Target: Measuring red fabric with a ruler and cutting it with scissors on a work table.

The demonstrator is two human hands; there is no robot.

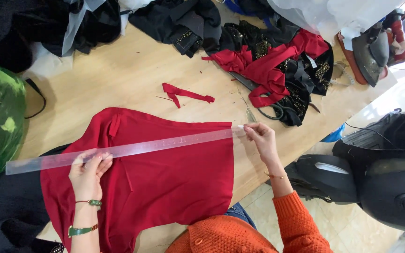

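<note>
Left hand [86, 173] grip flat, fingers spread, pressing clear ruler [123, 150] onto red fabric [165, 178]. Right hand [260, 138] grip pinched on ruler's end at 3 o'clock. Fabric spread smooth on bench [132, 70]. Red strip [186, 95] at 12 o'clock; scissors [258, 105], iron [369, 54] toward 2 o'clock.
</note>
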